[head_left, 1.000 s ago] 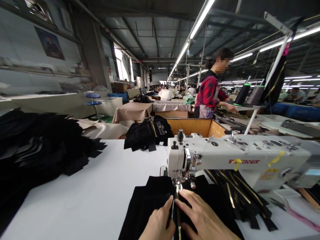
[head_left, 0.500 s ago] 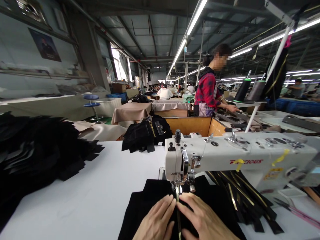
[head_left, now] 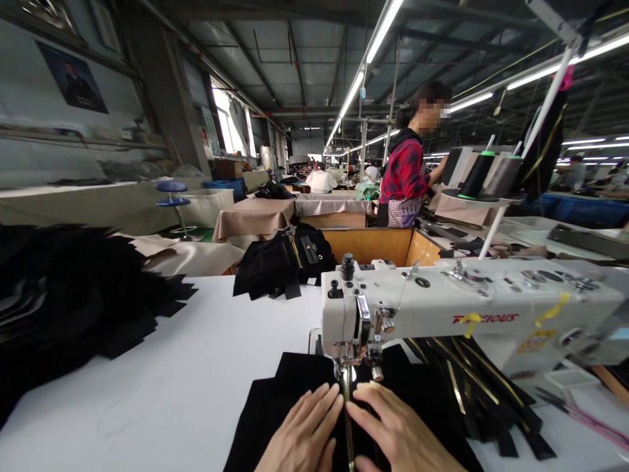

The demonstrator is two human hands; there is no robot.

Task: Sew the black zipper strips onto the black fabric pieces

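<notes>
A black fabric piece [head_left: 263, 400] lies under the needle of a white sewing machine [head_left: 422, 301]. Down its middle runs a zipper [head_left: 348, 426] with gold teeth, passing beneath the presser foot [head_left: 348, 364]. My left hand [head_left: 307, 426] rests flat on the cloth just left of the zipper, fingers stretched toward the foot. On the zipper's right side, my right hand [head_left: 393, 419] presses down with fingers spread, its fingertips close to the gold teeth. Both palms face the fabric, and neither hand grips anything.
Several black zipper strips [head_left: 466, 373] lie under the machine arm, beside pink-handled scissors [head_left: 584, 413]. Stacked black pieces [head_left: 73, 295] cover the table's left side. Another black piece with a zipper [head_left: 285, 259] lies behind the machine head. Beyond it stands a co-worker [head_left: 405, 170] in a red checked shirt.
My hands stay in nearly the same place on the fabric. The co-worker now holds up flat pieces near the thread cones. My view has shifted slightly.
</notes>
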